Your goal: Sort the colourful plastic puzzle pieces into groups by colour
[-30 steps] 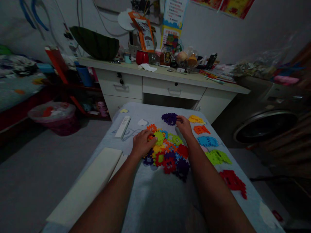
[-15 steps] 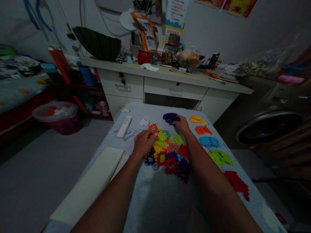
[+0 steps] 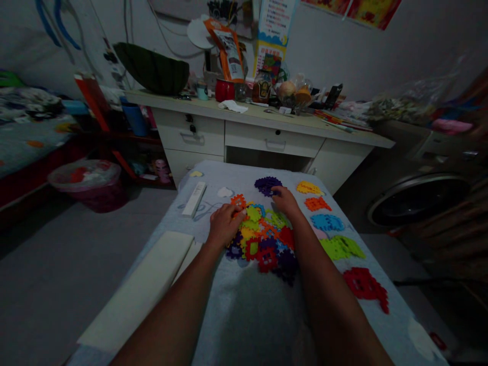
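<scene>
A mixed pile of toothed plastic building pieces (image 3: 267, 259) in red, orange, yellow, green, blue and purple lies in the middle of the cloth-covered table. My left hand (image 3: 225, 223) rests on the pile's left edge, fingers spread, beside an orange piece (image 3: 239, 200). Just beyond the pile, my right hand (image 3: 285, 201) has its fingers apart and slightly bent at the near edge of a purple group of pieces (image 3: 267, 185); nothing shows in them. Along the right side lie separate groups: yellow (image 3: 308, 187), orange (image 3: 317, 204), blue (image 3: 327, 222), green (image 3: 343, 248) and red (image 3: 366, 285).
A long white board (image 3: 141, 290) and a small white bar (image 3: 194, 199) lie on the table's left side. Beyond stands a cluttered white desk (image 3: 206, 133). A washing machine (image 3: 404, 173) is at right, a lined waste bin (image 3: 91, 188) at left.
My right hand has drawn back slightly from the purple group toward the pile. The left hand stays at the pile's left edge.
</scene>
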The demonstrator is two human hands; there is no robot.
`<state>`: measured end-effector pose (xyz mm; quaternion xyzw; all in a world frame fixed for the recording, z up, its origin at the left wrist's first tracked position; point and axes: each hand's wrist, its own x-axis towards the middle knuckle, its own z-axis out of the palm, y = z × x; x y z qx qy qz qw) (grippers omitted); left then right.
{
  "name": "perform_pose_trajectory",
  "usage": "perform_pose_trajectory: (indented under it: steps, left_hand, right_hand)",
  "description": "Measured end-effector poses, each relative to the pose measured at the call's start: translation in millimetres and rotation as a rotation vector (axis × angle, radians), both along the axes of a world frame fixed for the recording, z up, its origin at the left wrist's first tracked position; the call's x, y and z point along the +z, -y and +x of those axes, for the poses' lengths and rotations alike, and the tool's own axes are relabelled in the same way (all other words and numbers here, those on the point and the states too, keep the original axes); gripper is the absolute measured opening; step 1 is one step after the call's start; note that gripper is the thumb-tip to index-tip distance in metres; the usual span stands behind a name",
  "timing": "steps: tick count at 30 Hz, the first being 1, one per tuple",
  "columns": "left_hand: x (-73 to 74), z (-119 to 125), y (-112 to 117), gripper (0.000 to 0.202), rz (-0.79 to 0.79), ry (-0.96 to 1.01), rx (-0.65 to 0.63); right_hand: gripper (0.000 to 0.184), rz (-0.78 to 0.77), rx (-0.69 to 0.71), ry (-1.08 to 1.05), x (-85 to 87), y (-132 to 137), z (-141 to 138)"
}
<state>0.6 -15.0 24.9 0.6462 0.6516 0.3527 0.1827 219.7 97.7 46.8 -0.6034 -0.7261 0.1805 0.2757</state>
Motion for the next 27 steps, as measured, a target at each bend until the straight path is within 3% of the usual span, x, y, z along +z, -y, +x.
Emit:
perform_pose_trajectory:
  steps: [5,9,17,22,27]
  left_hand:
    - [0.5,1,0,0.025,0.030,-0.012,-0.050]
    - [0.6,1,1,0.025,0.039,-0.019,-0.082]
    - [0.3,1,1,0.023,0.059,-0.018,-0.101]
    - [-3.1,0,-1,0.022,0.081,-0.005,-0.121]
    - [-7.3,0,-3,0.023,0.122,0.033,-0.120]
  right_hand:
    - [0.033,-0.051,0.344,0.016,17.1,20,-19]
    - [0.037,-0.050,0.446,0.051,17.2,32,-38]
    - [0.041,-0.017,0.430,-0.119,3.8,37,-58]
    - [0.046,0.017,0.410,-0.146,5.9,41,-61]
    - [0.031,0.123,0.310,-0.206,12.1,33,-46]
